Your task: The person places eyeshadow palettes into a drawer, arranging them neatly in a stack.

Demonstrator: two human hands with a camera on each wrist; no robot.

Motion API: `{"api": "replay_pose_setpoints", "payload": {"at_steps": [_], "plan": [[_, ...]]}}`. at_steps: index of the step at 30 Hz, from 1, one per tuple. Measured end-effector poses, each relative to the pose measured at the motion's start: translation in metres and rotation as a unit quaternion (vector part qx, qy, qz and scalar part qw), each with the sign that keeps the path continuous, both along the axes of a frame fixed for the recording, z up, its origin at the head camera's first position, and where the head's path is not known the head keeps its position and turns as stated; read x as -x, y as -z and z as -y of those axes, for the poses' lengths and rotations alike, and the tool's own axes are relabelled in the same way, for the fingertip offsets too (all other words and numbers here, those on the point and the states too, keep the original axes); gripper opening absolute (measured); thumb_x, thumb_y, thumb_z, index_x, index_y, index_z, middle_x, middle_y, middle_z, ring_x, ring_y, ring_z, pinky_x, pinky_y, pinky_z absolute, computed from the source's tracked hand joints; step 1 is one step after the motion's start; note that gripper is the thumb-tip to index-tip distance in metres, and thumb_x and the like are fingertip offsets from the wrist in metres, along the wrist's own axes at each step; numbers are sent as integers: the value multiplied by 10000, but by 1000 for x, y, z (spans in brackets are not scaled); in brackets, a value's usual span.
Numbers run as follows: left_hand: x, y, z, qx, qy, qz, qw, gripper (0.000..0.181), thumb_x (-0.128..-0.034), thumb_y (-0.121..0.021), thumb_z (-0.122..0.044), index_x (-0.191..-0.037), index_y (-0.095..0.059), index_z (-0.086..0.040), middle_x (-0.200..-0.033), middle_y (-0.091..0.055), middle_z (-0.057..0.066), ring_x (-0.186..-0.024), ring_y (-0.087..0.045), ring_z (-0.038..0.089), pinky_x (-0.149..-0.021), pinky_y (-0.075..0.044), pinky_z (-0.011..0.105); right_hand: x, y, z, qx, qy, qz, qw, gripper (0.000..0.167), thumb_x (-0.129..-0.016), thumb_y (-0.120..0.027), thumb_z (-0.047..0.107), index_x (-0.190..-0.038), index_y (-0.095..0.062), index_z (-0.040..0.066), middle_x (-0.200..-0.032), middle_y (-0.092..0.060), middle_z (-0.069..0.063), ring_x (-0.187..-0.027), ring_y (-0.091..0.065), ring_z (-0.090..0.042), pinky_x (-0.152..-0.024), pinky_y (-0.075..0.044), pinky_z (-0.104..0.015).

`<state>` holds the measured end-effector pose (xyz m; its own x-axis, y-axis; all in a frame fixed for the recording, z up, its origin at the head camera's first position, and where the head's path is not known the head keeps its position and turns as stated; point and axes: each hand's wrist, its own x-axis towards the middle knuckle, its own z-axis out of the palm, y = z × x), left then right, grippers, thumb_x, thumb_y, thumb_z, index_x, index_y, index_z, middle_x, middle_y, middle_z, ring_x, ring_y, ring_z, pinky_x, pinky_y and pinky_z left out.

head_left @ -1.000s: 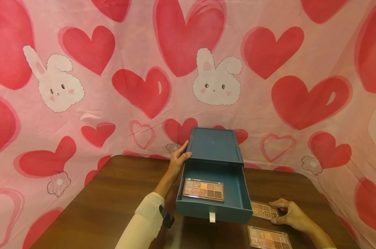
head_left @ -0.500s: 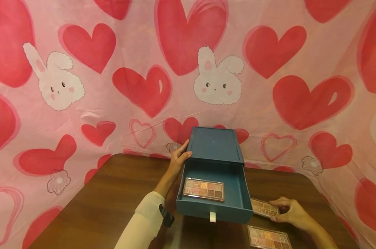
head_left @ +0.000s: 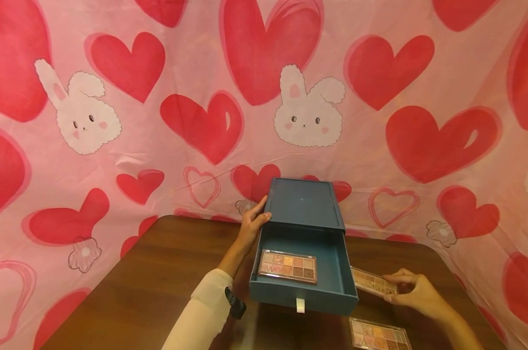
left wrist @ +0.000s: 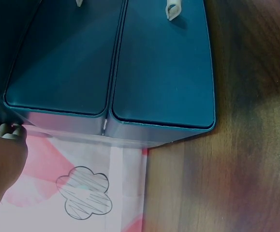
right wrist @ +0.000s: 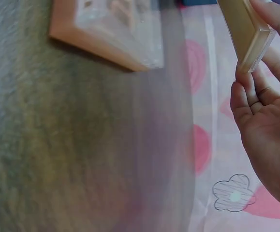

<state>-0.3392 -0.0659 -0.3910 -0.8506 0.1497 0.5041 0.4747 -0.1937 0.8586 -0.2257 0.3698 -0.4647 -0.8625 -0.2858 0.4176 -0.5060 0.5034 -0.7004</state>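
Blue colours the cabinet [head_left: 302,204], its top drawer [head_left: 305,297] pulled out; the left hand [head_left: 252,223] grips the cabinet's left upper edge, thumb on top. To the cabinet's right, the right hand [head_left: 414,294] pinches a tan palette [head_left: 370,281], held tilted above the brown table [head_left: 180,272]. Inside the cabinet's drawer lies a pinkish palette [head_left: 287,266]; a third palette [head_left: 379,335] lies in front of the cabinet, rightward.
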Motion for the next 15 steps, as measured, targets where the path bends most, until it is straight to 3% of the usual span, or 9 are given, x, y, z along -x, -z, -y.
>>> {"api": "replay_pose_setpoints", "payload": {"at_steps": [5,10,15], "plan": [[1,1,0,49,-37,-26,10000,661,-892,-510,-98,-1514,-377,80,-1465,-475,362,-946,-590,-40,-949,-442,112,-3,-9,0,-17,94,-117,9999,401,-714,-801,-89,-1107,-726,-113,-876,-631,116,-762,-526,-69,-675,-432,-216],[1,1,1,67,-74,-31,9999,652,-894,-503,-89,-1511,-382,82,-1411,-511,379,-938,-594,-44,-944,-449,111,-7,-21,1,-44,130,-324,9994,426,-707,-797,-112,-1128,-730,-89,-941,-667,113,-897,-541,24,-766,-424,-156],[0,0,0,84,-117,-38,9999,653,-893,-512,-101,-1511,-392,69,-1367,-533,401,-933,-600,-42,-942,-450,110,-12,-32,3,-30,95,-508,9987,453,-692,-794,-133,-1137,-731,-77,-962,-658,128,-910,-521,15,-758,-403,-172]]}}
